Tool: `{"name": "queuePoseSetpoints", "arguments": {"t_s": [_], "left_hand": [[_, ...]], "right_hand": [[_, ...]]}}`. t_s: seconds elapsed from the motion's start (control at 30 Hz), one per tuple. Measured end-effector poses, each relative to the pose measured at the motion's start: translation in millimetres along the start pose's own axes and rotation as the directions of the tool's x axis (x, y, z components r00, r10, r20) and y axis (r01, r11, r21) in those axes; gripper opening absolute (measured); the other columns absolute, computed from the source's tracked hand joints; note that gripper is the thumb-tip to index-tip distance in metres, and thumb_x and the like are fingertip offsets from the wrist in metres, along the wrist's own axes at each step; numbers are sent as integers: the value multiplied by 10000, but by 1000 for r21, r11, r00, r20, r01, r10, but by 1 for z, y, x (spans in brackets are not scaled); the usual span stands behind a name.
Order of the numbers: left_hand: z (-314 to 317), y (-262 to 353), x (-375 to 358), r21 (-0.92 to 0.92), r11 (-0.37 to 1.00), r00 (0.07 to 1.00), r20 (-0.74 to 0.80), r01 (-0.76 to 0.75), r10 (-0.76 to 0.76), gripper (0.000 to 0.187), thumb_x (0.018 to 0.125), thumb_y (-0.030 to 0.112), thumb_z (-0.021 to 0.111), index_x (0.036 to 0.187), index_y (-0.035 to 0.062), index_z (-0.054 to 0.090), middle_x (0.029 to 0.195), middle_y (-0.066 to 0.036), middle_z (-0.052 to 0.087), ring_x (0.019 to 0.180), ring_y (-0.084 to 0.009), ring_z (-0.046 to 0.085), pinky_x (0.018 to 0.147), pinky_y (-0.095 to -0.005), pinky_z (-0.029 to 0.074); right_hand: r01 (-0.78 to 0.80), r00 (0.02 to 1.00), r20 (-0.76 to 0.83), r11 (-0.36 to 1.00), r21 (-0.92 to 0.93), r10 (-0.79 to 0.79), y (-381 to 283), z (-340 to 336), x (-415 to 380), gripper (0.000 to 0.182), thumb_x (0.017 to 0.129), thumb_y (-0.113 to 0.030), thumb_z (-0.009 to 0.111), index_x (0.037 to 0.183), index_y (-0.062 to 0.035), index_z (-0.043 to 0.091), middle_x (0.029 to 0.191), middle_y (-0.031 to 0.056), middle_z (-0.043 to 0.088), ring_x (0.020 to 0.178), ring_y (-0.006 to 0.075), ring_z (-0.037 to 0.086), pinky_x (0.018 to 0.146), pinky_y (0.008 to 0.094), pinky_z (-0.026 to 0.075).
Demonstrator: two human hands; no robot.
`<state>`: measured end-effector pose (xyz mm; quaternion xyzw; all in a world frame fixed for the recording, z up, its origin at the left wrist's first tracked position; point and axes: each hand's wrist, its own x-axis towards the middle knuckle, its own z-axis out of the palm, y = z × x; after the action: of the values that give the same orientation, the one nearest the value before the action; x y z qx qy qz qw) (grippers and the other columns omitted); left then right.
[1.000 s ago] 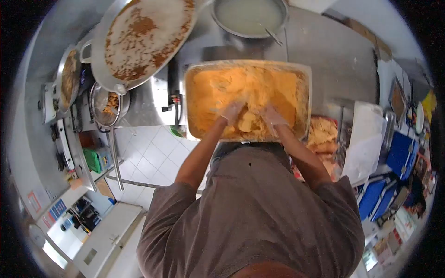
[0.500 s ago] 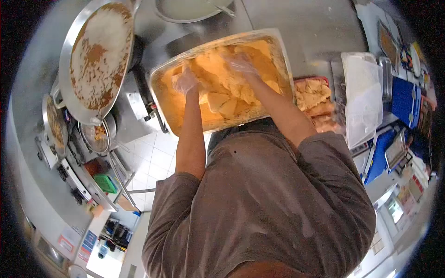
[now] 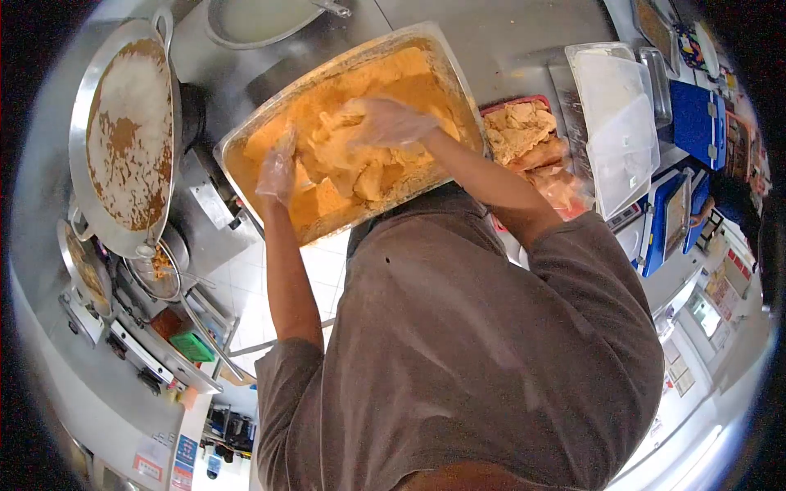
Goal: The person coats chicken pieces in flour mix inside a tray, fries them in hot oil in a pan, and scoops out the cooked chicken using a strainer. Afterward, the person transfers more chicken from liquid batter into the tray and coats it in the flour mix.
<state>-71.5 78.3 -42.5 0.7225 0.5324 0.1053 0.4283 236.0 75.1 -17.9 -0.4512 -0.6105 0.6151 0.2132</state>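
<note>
A large rectangular tub (image 3: 449,51) holds orange breading powder (image 3: 409,69) with several flat coated pieces (image 3: 368,178), perhaps meat, heaped near its middle. Both my hands wear clear plastic gloves. My left hand (image 3: 278,170) is at the left side of the tub, fingers stretched upward over the powder and apparently holding nothing. Over the heap is my right hand (image 3: 397,123), its fingers smeared by motion, so I cannot see whether they grip a piece. Powder covers parts of the pieces.
To the right stands a red tray (image 3: 540,100) of pale and pinkish flat pieces, beside a translucent plastic container (image 3: 614,123). At left is a wide metal pan (image 3: 78,155) of oil with white foam. A round pan (image 3: 254,20) of pale liquid sits at the back.
The whole view has shifted, so the tub appears farther left and tilted. My hands have changed position, the right one sweeping over the heap and the left now upright at the tub's left side.
</note>
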Motion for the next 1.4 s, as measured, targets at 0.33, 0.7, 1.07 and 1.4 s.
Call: {"name": "queuePoseSetpoints", "arguments": {"t_s": [0.33,0.7,1.07,1.4], "left_hand": [[87,7,-7,434,899,987,108,58,-116,661,928,23,429,1559,134,265,1282,-243,599,1005,-377,653,917,-439,513],[5,67,-14,-174,863,880,131,475,-458,563,1010,113,403,1551,96,249,1189,-199,658,1025,-367,657,875,-437,535],[82,-26,-44,550,831,989,147,-83,1,694,921,36,424,1570,117,192,1180,-275,624,1057,-395,637,922,-488,515],[49,-3,7,-187,977,987,146,99,-72,560,993,199,457,1522,67,333,1453,-221,476,1334,-350,462,1090,-437,389]], "right_hand": [[250,958,-220,912,324,-185,137,72,-10,649,966,-505,464,1482,-114,418,1525,194,394,1365,372,427,1115,479,349],[-63,998,-11,941,-332,62,16,7,16,606,944,-595,452,1408,-215,537,1279,208,591,1216,338,556,1031,441,428],[-335,942,-142,857,-391,303,120,47,-27,619,972,-516,472,1428,-97,490,1478,194,457,1370,309,439,1140,421,337],[-199,979,-114,897,-396,167,51,31,-3,444,1033,-397,446,1386,-155,563,1328,138,573,1197,237,539,1069,340,404]]}}
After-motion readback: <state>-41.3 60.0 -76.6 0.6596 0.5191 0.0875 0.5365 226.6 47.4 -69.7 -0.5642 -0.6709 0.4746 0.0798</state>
